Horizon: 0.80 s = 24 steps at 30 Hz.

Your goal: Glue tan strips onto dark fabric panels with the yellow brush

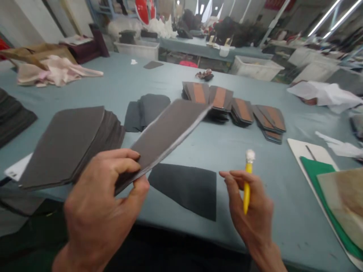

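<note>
My left hand (104, 204) pinches the near end of a dark grey fabric panel (170, 128) with a pale edge, which is raised and tilted above the table. My right hand (251, 211) has a yellow pen-like tool (247, 189) with a whitish tip held between its fingers, the tip pointing up. On the table between the hands lies a flat, dark cut panel (188, 189), partly behind my left fingers. Just left of my left hand stands a thick stack of dark grey panels (65, 139). A smaller pile of dark pieces (147, 109) lies behind the held panel.
Several small stacks of grey panels with brown strips (219, 98) stand further back. At right lies a white board (295, 151) with green cloth (317, 170). Pale pink fabric (59, 70) is at back left. White bins (255, 67) stand beyond the light blue table (283, 219).
</note>
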Available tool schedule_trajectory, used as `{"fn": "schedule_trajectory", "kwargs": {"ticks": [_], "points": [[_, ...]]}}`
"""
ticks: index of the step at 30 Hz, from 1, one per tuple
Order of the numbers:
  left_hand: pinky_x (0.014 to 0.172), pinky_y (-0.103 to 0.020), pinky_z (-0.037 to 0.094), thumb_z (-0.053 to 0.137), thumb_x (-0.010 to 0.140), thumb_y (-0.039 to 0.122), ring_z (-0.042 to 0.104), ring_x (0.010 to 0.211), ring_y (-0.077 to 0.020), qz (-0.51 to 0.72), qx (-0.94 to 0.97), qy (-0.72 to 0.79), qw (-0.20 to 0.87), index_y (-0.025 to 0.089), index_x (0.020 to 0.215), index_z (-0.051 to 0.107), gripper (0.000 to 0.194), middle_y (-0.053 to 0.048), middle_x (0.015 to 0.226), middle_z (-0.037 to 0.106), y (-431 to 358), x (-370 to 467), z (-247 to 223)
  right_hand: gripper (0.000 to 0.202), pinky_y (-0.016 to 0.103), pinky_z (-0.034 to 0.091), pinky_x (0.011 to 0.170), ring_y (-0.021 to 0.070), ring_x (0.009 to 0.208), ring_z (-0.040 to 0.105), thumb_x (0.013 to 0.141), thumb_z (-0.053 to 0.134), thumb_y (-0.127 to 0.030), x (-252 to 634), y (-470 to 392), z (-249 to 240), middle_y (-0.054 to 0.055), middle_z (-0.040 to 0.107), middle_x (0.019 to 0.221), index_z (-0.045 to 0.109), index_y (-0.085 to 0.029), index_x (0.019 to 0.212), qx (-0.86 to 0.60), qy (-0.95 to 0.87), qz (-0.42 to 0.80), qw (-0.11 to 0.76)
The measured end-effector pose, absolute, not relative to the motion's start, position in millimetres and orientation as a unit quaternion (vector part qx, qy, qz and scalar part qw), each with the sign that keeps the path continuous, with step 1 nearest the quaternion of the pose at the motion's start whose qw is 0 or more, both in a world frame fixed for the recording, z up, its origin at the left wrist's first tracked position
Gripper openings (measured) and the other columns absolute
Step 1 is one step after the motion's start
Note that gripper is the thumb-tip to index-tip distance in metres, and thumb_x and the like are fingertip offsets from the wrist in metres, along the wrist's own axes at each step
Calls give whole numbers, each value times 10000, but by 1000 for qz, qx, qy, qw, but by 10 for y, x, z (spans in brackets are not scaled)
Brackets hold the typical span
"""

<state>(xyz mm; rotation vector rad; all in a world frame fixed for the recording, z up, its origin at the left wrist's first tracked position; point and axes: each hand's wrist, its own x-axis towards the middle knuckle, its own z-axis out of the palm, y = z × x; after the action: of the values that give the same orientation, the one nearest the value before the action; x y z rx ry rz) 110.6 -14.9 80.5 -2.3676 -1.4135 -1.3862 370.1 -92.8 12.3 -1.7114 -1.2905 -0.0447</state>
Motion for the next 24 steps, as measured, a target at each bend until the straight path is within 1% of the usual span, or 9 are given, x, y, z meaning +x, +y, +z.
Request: {"fn": "schedule_trajectory", "kwargs": {"ticks": [2, 4, 6, 9, 11, 14, 16, 19, 24], "points": [[942, -332, 547, 669, 893, 97, 714, 1002, -189, -448, -804, -389, 37, 204, 952, 588, 147, -48, 1069, 729, -70, 1234, 605, 201, 273, 604, 704, 180, 835, 798, 1040, 605, -449, 3765, -1093, 6, 4, 820, 991, 643, -252, 1049, -722, -522, 20, 453], [926, -350, 559, 659, 896, 59, 712, 999, -204, -443, -827, -345, 28, 202, 971, 578, 181, -72, 1083, 724, -27, 1306, 436, 178, 272, 614, 701, 178, 820, 801, 1052, 589, -435, 3778, -1210, -56, -2, 822, 1005, 607, -259, 1040, -737, -495, 37, 459], [920, -374, 565, 662, 889, 41, 707, 1006, -222, -438, -840, -321, 10, 204, 970, 576, 201, -87, 1093, 722, -14, 1342, 312, 199, 292, 621, 698, 196, 813, 801, 1030, 626, -450, 3754, -1267, -81, 15, 822, 1023, 577, -258, 1040, -747, -492, -17, 447], [926, -396, 563, 680, 876, 32, 701, 1029, -239, -441, -837, -323, -2, 199, 961, 578, 213, -108, 1106, 726, 6, 1362, 203, 289, 368, 638, 779, 257, 963, 794, 998, 655, -504, 3671, -1268, -116, 82, 800, 1142, 546, -249, 1077, -727, -567, -101, 374], [925, -396, 562, 690, 876, 40, 704, 1029, -240, -449, -826, -340, -6, 198, 961, 583, 209, -110, 1104, 732, 38, 1358, 166, 319, 411, 638, 823, 279, 1033, 775, 1005, 628, -534, 3610, -1252, -162, 117, 775, 1214, 530, -243, 1092, -710, -617, -101, 325], [922, -393, 564, 680, 888, 58, 711, 1021, -232, -456, -811, -365, -21, 208, 963, 584, 194, -93, 1097, 737, 98, 1331, 135, 358, 469, 626, 846, 307, 1040, 760, 997, 616, -570, 3571, -1243, -247, 143, 753, 1267, 524, -236, 1091, -697, -651, -95, 287], [924, -388, 563, 670, 892, 59, 713, 1023, -226, -457, -805, -376, -27, 214, 967, 583, 193, -82, 1100, 737, 128, 1306, 117, 375, 508, 606, 892, 332, 1086, 745, 980, 635, -577, 3600, -1237, -299, 151, 742, 1295, 527, -232, 1083, -686, -664, -103, 279], [915, -379, 562, 660, 891, 47, 710, 1017, -218, -452, -808, -377, -27, 216, 969, 577, 204, -72, 1091, 732, 146, 1275, 85, 377, 522, 589, 929, 343, 1118, 738, 962, 676, -560, 3697, -1210, -352, 146, 744, 1297, 541, -228, 1078, -665, -683, -116, 277], [913, -388, 570, 643, 883, 29, 710, 1022, -218, -432, -828, -354, -56, 225, 980, 575, 230, -66, 1093, 728, 138, 1240, 45, 418, 541, 619, 858, 351, 1028, 775, 927, 719, -582, 3821, -1178, -275, 138, 771, 1236, 540, -236, 1077, -667, -673, -92, 306]]}}
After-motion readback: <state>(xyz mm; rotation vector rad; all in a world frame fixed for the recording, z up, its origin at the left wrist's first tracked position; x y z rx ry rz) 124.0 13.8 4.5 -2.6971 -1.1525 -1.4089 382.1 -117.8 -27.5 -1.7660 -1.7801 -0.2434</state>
